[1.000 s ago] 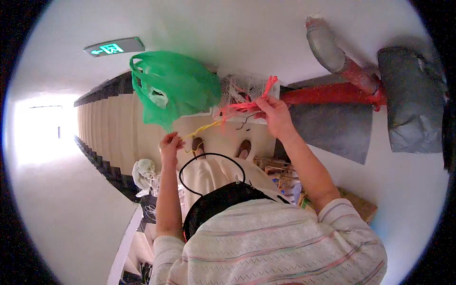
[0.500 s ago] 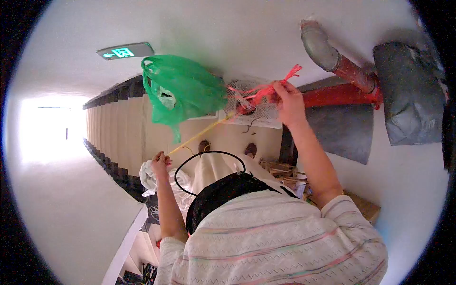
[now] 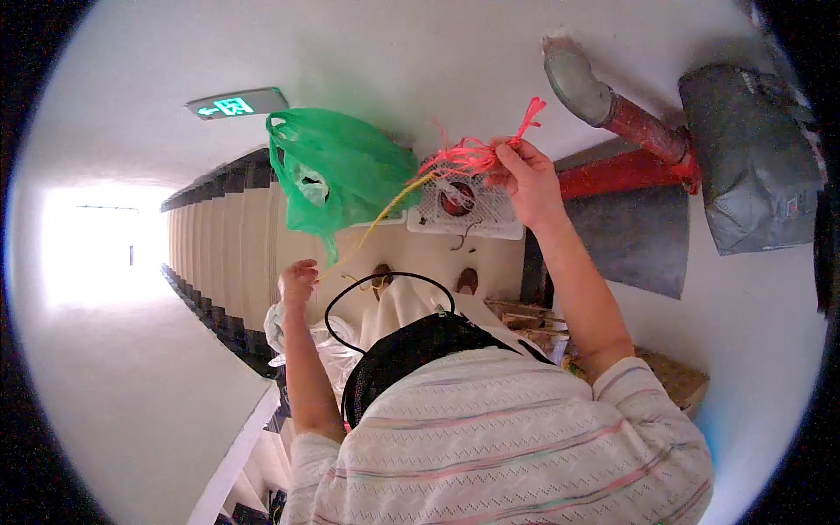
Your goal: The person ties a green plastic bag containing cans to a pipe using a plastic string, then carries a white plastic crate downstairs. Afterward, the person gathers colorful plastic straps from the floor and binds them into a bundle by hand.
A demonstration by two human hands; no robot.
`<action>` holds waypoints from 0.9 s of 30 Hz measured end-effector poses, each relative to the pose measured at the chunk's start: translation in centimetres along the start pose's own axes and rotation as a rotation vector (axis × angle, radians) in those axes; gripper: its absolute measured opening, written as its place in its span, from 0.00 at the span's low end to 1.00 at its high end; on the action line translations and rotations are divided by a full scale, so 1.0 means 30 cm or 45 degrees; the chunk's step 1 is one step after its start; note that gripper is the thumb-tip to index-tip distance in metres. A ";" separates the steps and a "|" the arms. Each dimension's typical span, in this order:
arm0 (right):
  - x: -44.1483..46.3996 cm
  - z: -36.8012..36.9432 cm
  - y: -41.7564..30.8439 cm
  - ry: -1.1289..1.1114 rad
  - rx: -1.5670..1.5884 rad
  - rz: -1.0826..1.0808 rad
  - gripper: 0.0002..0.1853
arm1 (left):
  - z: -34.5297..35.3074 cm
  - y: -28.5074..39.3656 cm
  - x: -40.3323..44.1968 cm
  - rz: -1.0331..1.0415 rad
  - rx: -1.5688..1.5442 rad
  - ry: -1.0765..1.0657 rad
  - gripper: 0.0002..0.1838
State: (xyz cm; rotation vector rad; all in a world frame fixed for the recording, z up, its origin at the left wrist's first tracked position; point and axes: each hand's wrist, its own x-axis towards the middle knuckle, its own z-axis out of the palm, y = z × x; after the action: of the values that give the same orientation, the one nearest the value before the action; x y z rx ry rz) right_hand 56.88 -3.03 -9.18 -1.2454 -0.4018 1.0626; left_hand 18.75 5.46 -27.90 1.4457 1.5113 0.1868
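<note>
Pinched in my right hand point(image 3: 525, 179) is a tangled bundle of pinkish-red plastic string point(image 3: 459, 157), its loose ends sticking up past my fingers. From that bundle a yellow cord point(image 3: 378, 217) sags down and left to my left hand point(image 3: 298, 282). The fingers of my left hand are closed on the cord's end. Behind the cord is a green plastic bag point(image 3: 337, 175) with something pale inside. Below the red string stands a white plastic basket point(image 3: 490, 229) with a dark reddish object in it. A black loop point(image 3: 329, 319) arcs in front of my waist.
Stairs point(image 3: 219, 219) descend at the left. A green exit sign point(image 3: 234, 104) is on the wall. To the right are a red pipe point(image 3: 621, 173), a dark grey bag point(image 3: 752, 166) and a grey panel point(image 3: 626, 236). Wood scraps point(image 3: 534, 322) lie by my feet.
The yellow cord was pulled straight and now hangs in a slack curve. My left hand has risen slightly. The red string near my right hand has bunched up.
</note>
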 end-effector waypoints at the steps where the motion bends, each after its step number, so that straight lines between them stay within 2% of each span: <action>1: 0.000 0.004 0.000 -0.056 0.065 0.031 0.09 | 0.005 0.011 0.019 0.094 0.391 -0.054 0.14; 3: -0.003 0.020 -0.002 -0.124 0.125 0.086 0.10 | 0.042 0.126 0.027 0.363 0.495 -0.090 0.16; 5: -0.009 0.055 -0.004 -0.153 0.110 0.145 0.10 | 0.090 0.375 -0.018 0.420 -0.241 -0.395 0.18; 7: -0.017 0.103 -0.021 -0.170 0.090 0.144 0.11 | 0.135 0.597 -0.077 0.609 -0.577 -0.734 0.20; 9: -0.016 0.124 -0.028 -0.189 0.103 0.136 0.11 | 0.184 0.729 -0.120 0.738 -0.646 -0.857 0.20; 12: -0.007 0.121 -0.039 -0.219 0.175 0.114 0.11 | 0.288 0.787 -0.108 0.752 -0.744 -0.777 0.19; 15: -0.004 0.094 -0.055 -0.236 0.255 0.101 0.11 | 0.334 0.844 -0.113 0.588 -0.859 -0.576 0.18; 18: -0.009 0.077 -0.069 -0.243 0.350 0.122 0.11 | 0.368 0.848 -0.100 0.619 -0.904 -0.458 0.19; 21: -0.014 0.078 -0.089 -0.186 0.429 0.161 0.11 | 0.395 0.844 -0.079 0.653 -0.727 -0.596 0.21; 23: -0.015 0.082 -0.101 -0.085 0.465 0.188 0.11 | 0.426 0.829 -0.074 0.901 -0.663 -0.554 0.21; 24: -0.009 0.070 -0.099 -0.133 0.522 0.192 0.11 | 0.425 0.838 -0.087 1.023 -0.630 -0.530 0.21; 27: 0.006 0.030 -0.089 -0.296 0.647 0.206 0.10 | 0.400 0.872 -0.127 0.872 -0.559 -0.277 0.21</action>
State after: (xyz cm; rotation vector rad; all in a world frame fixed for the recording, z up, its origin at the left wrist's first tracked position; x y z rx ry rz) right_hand 57.43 -2.23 -6.52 -0.7125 -0.1877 1.3529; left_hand 44.02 3.54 -13.72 1.5043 0.6951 0.7027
